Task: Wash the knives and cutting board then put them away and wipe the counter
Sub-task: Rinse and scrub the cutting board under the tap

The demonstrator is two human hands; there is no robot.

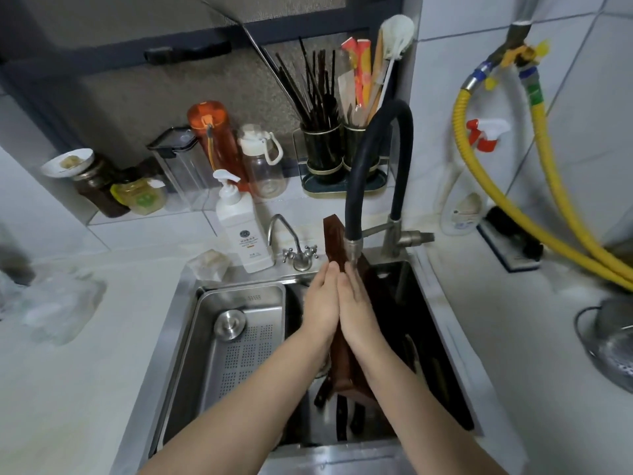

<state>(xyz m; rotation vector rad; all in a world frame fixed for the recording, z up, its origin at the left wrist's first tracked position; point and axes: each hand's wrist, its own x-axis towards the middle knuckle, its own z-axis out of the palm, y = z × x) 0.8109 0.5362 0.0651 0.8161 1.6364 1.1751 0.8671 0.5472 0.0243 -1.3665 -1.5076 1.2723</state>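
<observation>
My left hand [320,303] and my right hand [358,311] are pressed flat together, palm to palm, fingers straight, just below the faucet nozzle [352,248] over the sink [191,293]. Neither hand holds anything. Under and behind them a dark brown wooden cutting board [334,234] stands on edge in the right basin, leaning toward the back rim. Black-handled knives [342,419] lie at the bottom of the basin below my wrists, partly hidden by the board and my arms. I cannot tell whether water is running.
A perforated steel drain tray [239,337] fills the sink's left half. A white soap bottle [243,231] and a small tap [291,241] stand behind it. A plastic bag [58,303] lies on the left counter; a metal colander [609,337] and a brush [510,241] are on the right.
</observation>
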